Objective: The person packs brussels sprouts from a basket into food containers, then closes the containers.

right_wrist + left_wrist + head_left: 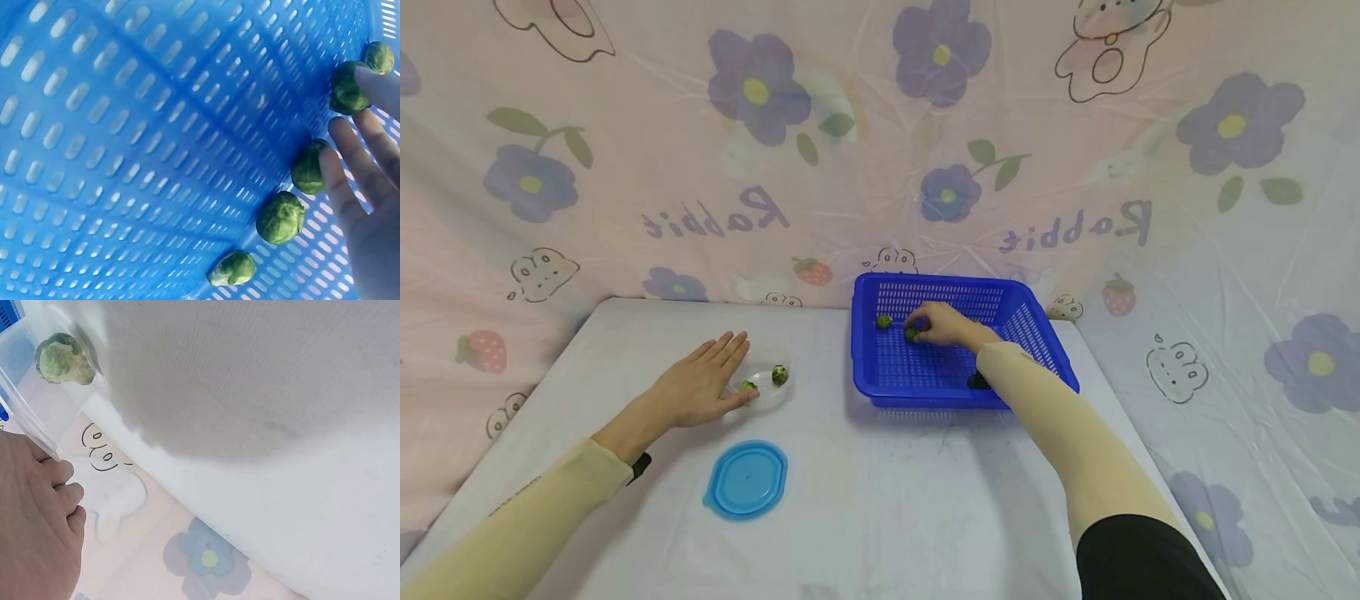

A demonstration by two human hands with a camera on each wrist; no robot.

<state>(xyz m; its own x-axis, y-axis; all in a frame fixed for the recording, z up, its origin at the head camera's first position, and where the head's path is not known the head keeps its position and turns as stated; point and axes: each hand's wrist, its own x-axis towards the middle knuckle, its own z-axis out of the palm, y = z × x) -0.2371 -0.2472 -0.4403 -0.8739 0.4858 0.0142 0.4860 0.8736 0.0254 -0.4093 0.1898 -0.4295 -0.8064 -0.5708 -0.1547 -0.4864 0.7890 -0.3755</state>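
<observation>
Right hand [946,323] around a green sprout [345,90] between thumb and fingers, inside the blue basket [932,399].

The purple word "Rabbit" [718,215] stands twice, mirror-reversed, on the pale pink flower-printed backdrop sheet [865,171], while the dark lettering [515,497] along the pale yellow left sleeve [523,537] is too small to read

A draped nook, home or studio unclear: white tabletop [880,508] beneath the left hand [707,385] and right hand [944,322]; beyond them and to either side hangs sheeting [850,192] with flowers [951,193], rabbits [1178,373] and 2 whole, mirrored "Rabbit" words [1078,227].
</observation>
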